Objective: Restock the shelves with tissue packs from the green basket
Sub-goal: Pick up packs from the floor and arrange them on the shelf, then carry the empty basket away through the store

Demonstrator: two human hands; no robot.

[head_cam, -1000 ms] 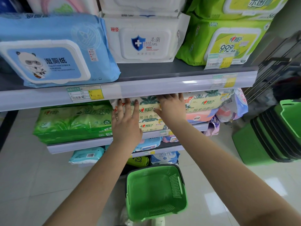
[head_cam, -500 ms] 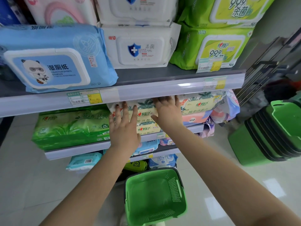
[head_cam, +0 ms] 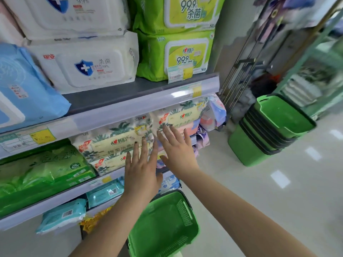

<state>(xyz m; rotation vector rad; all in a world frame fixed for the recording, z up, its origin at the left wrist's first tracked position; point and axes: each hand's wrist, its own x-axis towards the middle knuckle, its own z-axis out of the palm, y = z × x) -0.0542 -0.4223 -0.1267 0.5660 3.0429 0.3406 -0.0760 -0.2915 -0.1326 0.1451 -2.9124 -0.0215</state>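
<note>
My left hand [head_cam: 142, 170] is spread flat, fingers wide and holding nothing, in front of the cream palm-print tissue packs [head_cam: 115, 145] on the middle shelf [head_cam: 104, 181]; whether the palm actually presses the wrapper I cannot tell. My right hand [head_cam: 175, 147] is just beside it to the right, also flat and empty, fingertips [head_cam: 164, 127] at the face of the second palm-print stack [head_cam: 183, 115], which sits touching the first. On the same shelf, left of those packs, lies a big green tissue pack [head_cam: 42, 167]. Above the middle shelf, the upper shelf [head_cam: 141, 101] carries a blue wipes pack [head_cam: 24, 86], white wipes packs [head_cam: 83, 65] stacked two high, and lime-green wipes packs [head_cam: 174, 54] (the price tags on the rail are too blurred to read). Below the middle shelf, teal packs [head_cam: 105, 192] lie on lower levels. The green basket [head_cam: 163, 225] stands on the floor under my forearms, directly below the middle shelf's edge, its inside showing no packs. Well to the right of that shelf, a stack of green baskets [head_cam: 269, 130] rests on the floor.
</note>
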